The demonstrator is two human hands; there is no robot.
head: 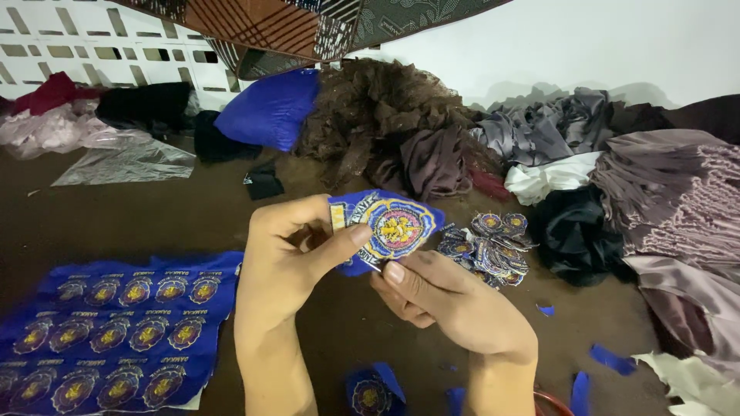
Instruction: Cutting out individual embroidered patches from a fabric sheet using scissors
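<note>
**Badge pinched between both hands at frame centre**

Brown floor [154, 216] fills the lower part of the frame, ringed with heaped cloth: a blue bundle [270, 108] at upper centre, brown lace [370, 108] beside it, grey and mauve fabrics [663, 185] at the right.

You hold one embroidered badge [393, 229], still edged with blue backing, just above centre. Your left hand [289, 258] grasps it from the left, thumb pressed across its lower left face and fingers curled behind; something small and yellowish shows at its fingertips on the badge's left edge, too small to tell what. Your right hand [447, 304] sits below and to the right, thumb tip touching the badge's lower edge, its other fingers folded under; whether they grip the cloth from behind is hidden.

The badge's long axis runs left to right, tilted slightly down toward the right, face turned up to you. Your left hand has the firmer hold and is the nearer one; your right only props the bottom edge.

Just right of the badge, touching nothing you hold, lies a pile of cut badges [489, 246]. At lower left, well apart, spreads the blue sheet [116, 331] of uncut badges in rows. Blue scraps [613, 358] dot the floor at lower right, and another partly cut badge [370, 394] lies between your forearms at the bottom edge.
</note>
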